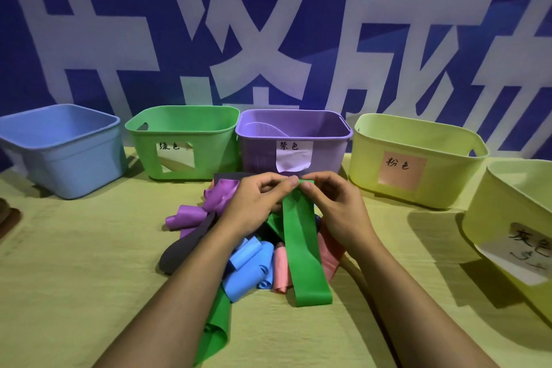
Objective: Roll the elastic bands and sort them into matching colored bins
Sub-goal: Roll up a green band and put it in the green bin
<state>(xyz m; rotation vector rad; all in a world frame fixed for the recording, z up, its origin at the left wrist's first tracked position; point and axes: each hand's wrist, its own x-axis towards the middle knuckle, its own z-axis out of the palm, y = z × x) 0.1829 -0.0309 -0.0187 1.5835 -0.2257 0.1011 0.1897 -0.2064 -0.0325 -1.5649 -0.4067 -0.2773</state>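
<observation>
My left hand [254, 203] and my right hand [337, 206] both pinch the far end of a flat green elastic band [304, 248], which runs toward me over a pile of bands. In the pile lie purple bands [191, 215], a dark grey band [179, 251], blue bands [248, 269], pink bands [282, 272] and a second green band [215, 326] under my left forearm. Behind the pile stand a blue bin [59, 152], a green bin [182, 140], a purple bin [292, 140] and a yellow bin with a pink label [418, 158].
Another yellow bin with a white label [513, 236] stands at the right edge. All bins sit on a yellow-green tablecloth [83, 278]. A blue banner with large white characters [268, 24] fills the wall behind. A brown object [9, 218] shows at the left edge.
</observation>
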